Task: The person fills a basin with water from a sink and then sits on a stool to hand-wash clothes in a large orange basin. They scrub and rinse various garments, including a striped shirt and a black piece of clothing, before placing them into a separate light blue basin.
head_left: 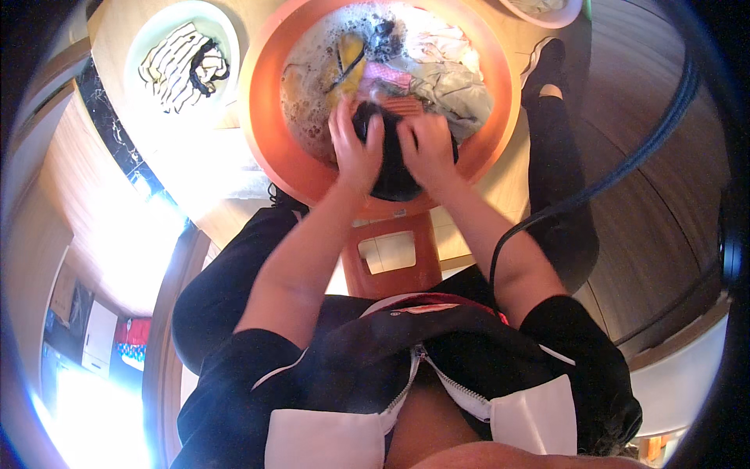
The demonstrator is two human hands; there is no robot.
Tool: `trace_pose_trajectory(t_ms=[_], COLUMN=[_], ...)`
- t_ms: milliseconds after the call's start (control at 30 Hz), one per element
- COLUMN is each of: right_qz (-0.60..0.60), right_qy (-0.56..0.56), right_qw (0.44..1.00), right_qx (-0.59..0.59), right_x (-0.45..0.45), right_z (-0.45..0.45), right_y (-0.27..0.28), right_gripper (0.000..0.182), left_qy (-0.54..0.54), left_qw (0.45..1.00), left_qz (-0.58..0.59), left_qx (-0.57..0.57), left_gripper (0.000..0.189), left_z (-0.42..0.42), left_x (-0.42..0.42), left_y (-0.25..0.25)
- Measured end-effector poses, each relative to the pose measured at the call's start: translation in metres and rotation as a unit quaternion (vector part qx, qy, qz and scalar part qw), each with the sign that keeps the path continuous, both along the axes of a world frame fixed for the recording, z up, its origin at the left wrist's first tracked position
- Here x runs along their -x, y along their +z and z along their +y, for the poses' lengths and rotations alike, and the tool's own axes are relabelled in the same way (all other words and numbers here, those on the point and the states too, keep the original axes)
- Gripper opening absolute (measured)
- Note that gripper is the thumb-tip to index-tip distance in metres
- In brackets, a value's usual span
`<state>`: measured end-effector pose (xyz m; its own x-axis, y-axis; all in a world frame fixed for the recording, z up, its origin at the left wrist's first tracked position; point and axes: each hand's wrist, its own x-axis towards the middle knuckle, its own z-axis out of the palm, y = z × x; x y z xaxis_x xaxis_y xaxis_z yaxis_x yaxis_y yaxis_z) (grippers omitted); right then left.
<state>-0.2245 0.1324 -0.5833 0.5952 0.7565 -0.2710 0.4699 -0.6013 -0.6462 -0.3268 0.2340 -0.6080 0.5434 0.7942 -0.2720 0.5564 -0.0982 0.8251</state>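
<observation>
A large orange plastic tub (261,117) stands before me with soapy water and soaking laundry in it. My left hand (356,143) presses on and grips a wet black cloth (394,170) at the tub's near side. On the cloth's other side, my right hand (426,146) has its fingers curled into the fabric. Beyond my hands shows the ridged face of a reddish-brown washboard (404,105), mostly covered by the cloth. Farther in lie a yellow cloth (351,61), a pink cloth (384,76) and a grey-green garment (454,91).
A pale basin (231,64) with a striped garment (170,64) stands at the left. Part of another basin (548,17) shows at the top right. A reddish-brown plastic piece with a rectangular opening (392,284) lies between tub and lap. A dark cable (615,170) crosses the right side.
</observation>
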Motion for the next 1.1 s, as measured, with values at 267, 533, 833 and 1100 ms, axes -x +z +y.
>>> trace_pose_trajectory(t_ms=[267, 533, 833, 1100], right_qz=[-0.086, 0.020, -0.097, -0.030], right_qy=[0.005, -0.018, -0.029, -0.012], right_qw=[0.991, 0.997, 0.994, 0.996], right_qx=[0.107, 0.068, 0.045, 0.083], right_x=[-0.004, -0.020, 0.014, -0.033], right_z=[0.013, 0.014, 0.001, 0.042], right_y=[-0.067, -0.049, -0.065, -0.067], right_gripper=[0.021, 0.026, 0.016, 0.016], left_qy=[-0.152, -0.173, -0.221, -0.156], left_qw=[0.956, 0.975, 0.948, 0.944], left_qz=[0.242, 0.138, 0.206, 0.085], left_qx=[-0.062, 0.016, -0.098, 0.278], left_gripper=[0.045, 0.043, 0.036, 0.053], left_z=[-0.001, 0.015, -0.011, 0.074], left_x=[-0.024, -0.024, -0.009, -0.055], left_y=[-0.036, -0.003, -0.037, -0.083])
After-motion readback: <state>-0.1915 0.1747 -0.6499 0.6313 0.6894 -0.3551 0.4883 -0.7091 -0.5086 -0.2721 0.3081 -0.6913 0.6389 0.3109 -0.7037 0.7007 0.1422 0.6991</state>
